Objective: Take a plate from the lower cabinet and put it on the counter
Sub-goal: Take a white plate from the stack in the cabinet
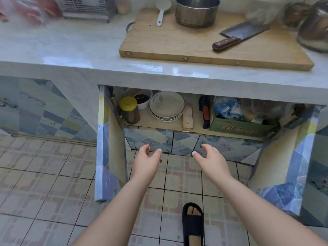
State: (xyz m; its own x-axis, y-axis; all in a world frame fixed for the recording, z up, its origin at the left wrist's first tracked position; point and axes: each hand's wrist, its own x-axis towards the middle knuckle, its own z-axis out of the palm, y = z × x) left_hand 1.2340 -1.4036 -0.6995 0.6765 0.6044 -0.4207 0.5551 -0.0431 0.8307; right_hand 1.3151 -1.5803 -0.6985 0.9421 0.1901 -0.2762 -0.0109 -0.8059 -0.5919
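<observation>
A stack of pale plates (166,106) with a leaf pattern sits on the shelf of the open lower cabinet, under the grey counter (71,50). My left hand (146,159) and my right hand (210,158) reach forward side by side below the shelf, in front of the lower patterned doors. Both hands are empty, fingers curved and apart. They are well short of the plates and touch nothing.
Both cabinet doors (106,148) (287,167) stand wide open. Beside the plates are a yellow-lidded jar (129,109), a white bowl (143,100) and a green box (237,127). On the counter lies a cutting board (177,47) with a cleaver (237,36), pot (197,11) and spoon.
</observation>
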